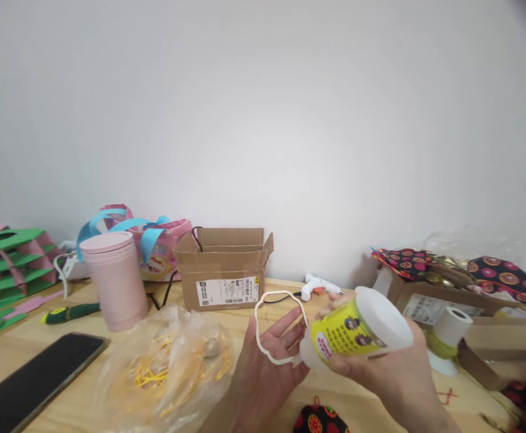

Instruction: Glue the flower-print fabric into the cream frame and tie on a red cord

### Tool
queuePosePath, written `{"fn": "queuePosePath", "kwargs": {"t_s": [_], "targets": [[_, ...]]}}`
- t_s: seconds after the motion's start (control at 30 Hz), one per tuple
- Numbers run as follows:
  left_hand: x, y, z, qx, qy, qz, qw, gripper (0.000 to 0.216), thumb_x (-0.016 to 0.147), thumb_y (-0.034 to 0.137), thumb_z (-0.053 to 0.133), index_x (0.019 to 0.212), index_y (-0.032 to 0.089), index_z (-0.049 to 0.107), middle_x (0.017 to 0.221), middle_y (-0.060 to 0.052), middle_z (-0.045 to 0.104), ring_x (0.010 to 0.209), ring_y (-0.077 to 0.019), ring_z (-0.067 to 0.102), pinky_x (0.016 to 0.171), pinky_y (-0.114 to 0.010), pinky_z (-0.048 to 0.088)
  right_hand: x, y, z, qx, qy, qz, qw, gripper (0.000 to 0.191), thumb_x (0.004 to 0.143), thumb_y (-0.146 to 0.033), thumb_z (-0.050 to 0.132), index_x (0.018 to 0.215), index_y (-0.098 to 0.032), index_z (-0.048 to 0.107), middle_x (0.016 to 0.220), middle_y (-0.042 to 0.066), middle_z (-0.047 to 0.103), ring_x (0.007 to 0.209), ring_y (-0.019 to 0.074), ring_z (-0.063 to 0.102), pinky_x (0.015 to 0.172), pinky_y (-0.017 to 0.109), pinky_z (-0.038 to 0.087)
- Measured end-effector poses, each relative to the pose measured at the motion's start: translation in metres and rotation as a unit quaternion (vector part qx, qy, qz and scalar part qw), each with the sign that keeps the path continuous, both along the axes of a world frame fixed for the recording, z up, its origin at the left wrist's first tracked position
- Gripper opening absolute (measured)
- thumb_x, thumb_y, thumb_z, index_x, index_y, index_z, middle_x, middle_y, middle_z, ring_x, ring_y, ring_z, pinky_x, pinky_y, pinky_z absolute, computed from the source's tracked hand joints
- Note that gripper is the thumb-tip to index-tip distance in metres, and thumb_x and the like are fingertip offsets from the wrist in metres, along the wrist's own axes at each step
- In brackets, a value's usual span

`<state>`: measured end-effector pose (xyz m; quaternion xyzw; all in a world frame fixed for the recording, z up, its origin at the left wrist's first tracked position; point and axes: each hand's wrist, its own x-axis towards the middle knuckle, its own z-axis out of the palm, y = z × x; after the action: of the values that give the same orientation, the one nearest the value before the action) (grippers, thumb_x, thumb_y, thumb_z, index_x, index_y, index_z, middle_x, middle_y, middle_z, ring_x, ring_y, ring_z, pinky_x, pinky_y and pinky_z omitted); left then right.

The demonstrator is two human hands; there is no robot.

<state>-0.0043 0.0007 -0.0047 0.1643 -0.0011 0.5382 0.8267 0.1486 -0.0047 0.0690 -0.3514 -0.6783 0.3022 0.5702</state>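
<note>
Down at the bottom edge sits a black fabric piece [319, 420] dotted with red and orange, lying on the wooden counter [76, 409] just below both hands. Left hand [263, 376] comes in palm up, fingers loosely spread and angled toward the wall, lightly gripping a cream scalloped ring [256, 322] at its lower right side so the loop stands up over the fingers. Right hand [382, 367] reaches in from the right, back of the hand toward the camera, fingers wrapped firmly around a white glue bottle [350, 331] with a yellow label. That bottle is tipped on its side, base pointing right, nozzle end low and left, right up against the ring's lower edge; whether it actually touches is hard to tell. Left of the hands, a clear plastic bag [168, 367] holds yellow cords, and beyond it lies a dark phone [37, 376]. Further back stand a pink canister [116, 279], an open cardboard box [224, 267] and a white glue gun [319, 285]. Off to the right, a white spool [449, 337] wound with yellow cord.
</note>
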Motion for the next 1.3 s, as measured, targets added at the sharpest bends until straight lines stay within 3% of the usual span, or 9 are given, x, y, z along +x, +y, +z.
{"fn": "queuePosePath", "kwargs": {"t_s": [0.13, 0.33, 0.53, 0.7, 0.83, 1.03, 1.3], "targets": [[0.000, 0.000, 0.000, 0.002, 0.007, 0.004, 1.000, 0.067, 0.076, 0.057, 0.030, 0.118, 0.006, 0.042, 0.102, -0.013, 0.052, 0.089, -0.0217, 0.048, 0.071, -0.029, 0.039, 0.000, -0.004, 0.000, -0.017, 0.014, -0.034, 0.999, 0.040, 0.046, -0.024, 0.075, 0.081, -0.014, 0.058, 0.067, 0.004, 0.066, 0.057, 0.0194, 0.061, 0.049, 0.022, 0.052], [0.002, -0.001, -0.003, 0.013, -0.015, 0.005, 1.000, 0.069, 0.075, 0.056, 0.035, 0.119, 0.004, 0.040, 0.109, -0.016, 0.049, 0.095, -0.0234, 0.046, 0.079, -0.032, 0.036, -0.015, -0.013, 0.000, -0.058, 0.077, -0.041, 0.994, 0.037, 0.041, -0.027, 0.075, 0.072, -0.015, 0.060, 0.058, 0.001, 0.064, 0.048, 0.0169, 0.058, 0.040, 0.020, 0.050], [0.001, 0.001, -0.002, 0.017, -0.012, 0.012, 1.000, 0.065, 0.078, 0.053, 0.029, 0.121, 0.005, 0.038, 0.104, -0.014, 0.052, 0.090, -0.0213, 0.048, 0.075, -0.030, 0.038, -0.018, -0.015, 0.003, -0.054, 0.089, -0.096, 0.990, 0.036, 0.041, -0.026, 0.075, 0.072, -0.016, 0.060, 0.059, 0.001, 0.065, 0.050, 0.0175, 0.060, 0.043, 0.020, 0.050], [0.001, 0.002, -0.004, 0.031, -0.004, 0.015, 0.999, 0.067, 0.077, 0.056, 0.028, 0.121, 0.006, 0.039, 0.114, -0.016, 0.048, 0.094, -0.0255, 0.048, 0.074, -0.033, 0.039, -0.026, -0.019, 0.004, -0.056, 0.098, -0.063, 0.992, 0.033, 0.038, -0.026, 0.076, 0.065, -0.016, 0.060, 0.056, 0.000, 0.064, 0.047, 0.0166, 0.058, 0.040, 0.020, 0.049], [0.000, 0.002, -0.005, 0.027, -0.006, 0.012, 1.000, 0.066, 0.078, 0.055, 0.027, 0.122, 0.006, 0.037, 0.113, -0.015, 0.050, 0.092, -0.0224, 0.050, 0.073, -0.030, 0.039, -0.026, -0.019, 0.004, -0.052, 0.098, -0.075, 0.991, 0.031, 0.039, -0.025, 0.075, 0.064, -0.016, 0.060, 0.054, 0.001, 0.064, 0.046, 0.0162, 0.058, 0.039, 0.019, 0.048], [0.001, -0.001, -0.002, 0.059, -0.006, 0.012, 0.998, 0.066, 0.079, 0.055, 0.020, 0.114, 0.007, 0.048, 0.118, -0.017, 0.048, 0.104, -0.0277, 0.046, 0.088, -0.039, 0.031, -0.032, -0.021, 0.005, -0.070, 0.106, -0.015, 0.992, 0.028, 0.042, -0.029, 0.075, 0.061, -0.016, 0.060, 0.055, 0.001, 0.064, 0.048, 0.0163, 0.058, 0.042, 0.021, 0.050], [0.002, -0.002, -0.001, 0.058, 0.023, 0.018, 0.998, 0.062, 0.078, 0.055, 0.025, 0.110, 0.010, 0.052, 0.112, -0.013, 0.054, 0.103, -0.0284, 0.047, 0.089, -0.041, 0.031, -0.035, -0.021, 0.007, -0.041, 0.100, -0.026, 0.994, 0.028, 0.043, -0.030, 0.074, 0.061, -0.016, 0.060, 0.058, 0.001, 0.064, 0.050, 0.0167, 0.059, 0.043, 0.022, 0.050]]}}
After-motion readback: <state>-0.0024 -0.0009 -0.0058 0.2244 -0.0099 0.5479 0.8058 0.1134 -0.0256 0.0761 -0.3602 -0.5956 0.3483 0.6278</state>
